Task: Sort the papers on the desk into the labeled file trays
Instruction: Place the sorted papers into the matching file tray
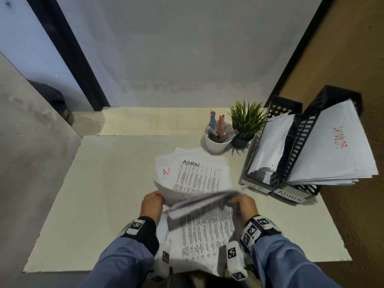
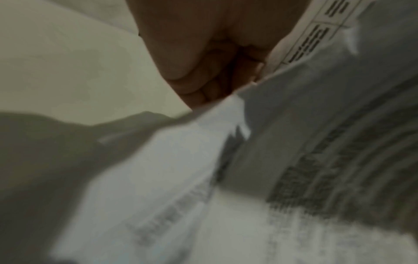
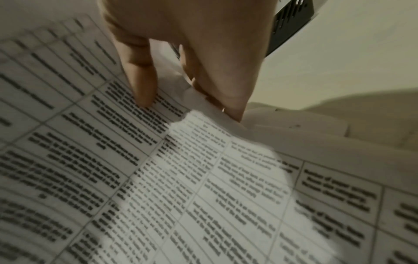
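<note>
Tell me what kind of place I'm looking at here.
Most likely a small office desk set in a corner. Two black file trays stand at the right, one labeled ADMIN, beside a white cup of pens and a small potted plant. Both hands hold printed papers over the desk.

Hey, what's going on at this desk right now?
A person is sorting papers. The left hand and right hand each grip an end of a lifted sheaf of printed sheets above the pile on the desk, whose top page reads ADMIN. Two black file trays at right already hold papers; one is labeled ADMIN.
</note>
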A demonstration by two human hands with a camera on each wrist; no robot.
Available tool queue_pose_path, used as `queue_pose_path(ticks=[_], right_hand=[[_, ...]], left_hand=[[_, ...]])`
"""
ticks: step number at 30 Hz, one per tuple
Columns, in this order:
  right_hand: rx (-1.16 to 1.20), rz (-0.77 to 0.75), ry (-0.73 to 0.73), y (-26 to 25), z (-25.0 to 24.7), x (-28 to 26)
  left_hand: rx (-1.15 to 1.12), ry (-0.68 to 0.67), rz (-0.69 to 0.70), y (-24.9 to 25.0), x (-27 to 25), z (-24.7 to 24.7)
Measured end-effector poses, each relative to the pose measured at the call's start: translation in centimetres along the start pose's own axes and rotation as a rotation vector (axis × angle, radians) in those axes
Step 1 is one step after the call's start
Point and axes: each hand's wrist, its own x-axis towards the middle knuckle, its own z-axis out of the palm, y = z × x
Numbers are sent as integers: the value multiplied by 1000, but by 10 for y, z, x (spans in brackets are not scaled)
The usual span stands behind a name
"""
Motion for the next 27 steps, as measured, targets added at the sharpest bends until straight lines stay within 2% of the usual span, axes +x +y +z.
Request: queue_pose_path(ticks=[2,4,7,9,12,13,15,17,19,22,24,25,27], right_hand=[[157,20,-29,0,4,-2],[287,-14,-70,-10,8,-10],[308,-95,-145,-37,10,-25],[252,-237,-104,-61,11,-37],[155,-502,-41,-96,9,-62],[177,-579,-39,-105,7,-72],[216,-683,-44,-112,4,-86],[192,-649,-34,-102,6,-86],[102,-525,-55,-80,11,-77],[9,-359,-87,-49,13,-60],[51,-265,-69,-44,10,-51],[101,-230,-64,-45,7,-46],[150,-262,-44,-63,-1,-47]], left_hand=[[-151,-76,42,11,-12,4],[-345,-215,31,19,-22,6],[-307,-351,158,32,-34,13],[-229,-299,248,45,-42,20],[-160,-58,466,65,-49,23],[-161,-25,525,69,-51,22],[-97,10,528,68,-51,20],[-69,-30,466,63,-51,21],[-30,-95,417,48,-42,25],[132,-202,254,27,-31,28],[211,-264,272,19,-25,26],[252,-252,303,20,-21,25],[200,-180,328,36,-22,26]])
